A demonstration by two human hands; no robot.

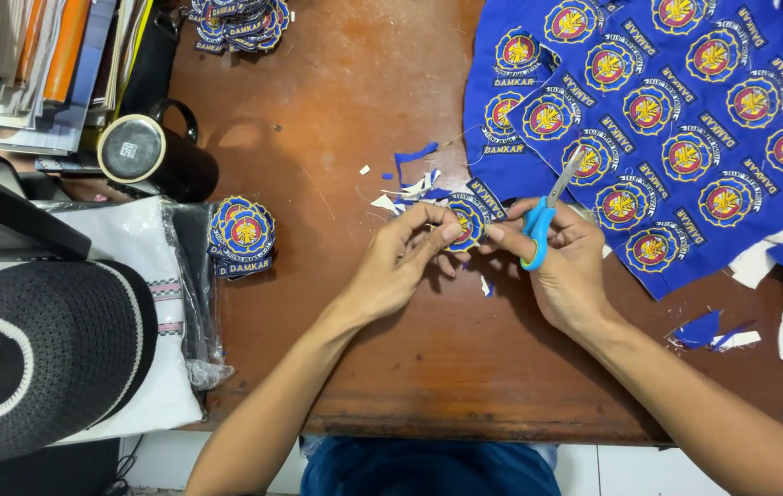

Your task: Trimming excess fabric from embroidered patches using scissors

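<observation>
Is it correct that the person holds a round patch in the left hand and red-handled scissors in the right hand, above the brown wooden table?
Not quite: the scissors have blue handles, not red, as the head view shows. The rest holds: the left hand grips the round patch with its fingers, and the right hand holds the scissors above the brown wooden table.

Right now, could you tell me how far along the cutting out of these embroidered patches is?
Done: a stack of cut patches lies left of the hands, another pile at the table's far edge. In hand: the left hand holds one patch while the right hand holds blue-handled scissors. Left: the blue fabric sheet has many uncut emblems. Most remains.
</observation>
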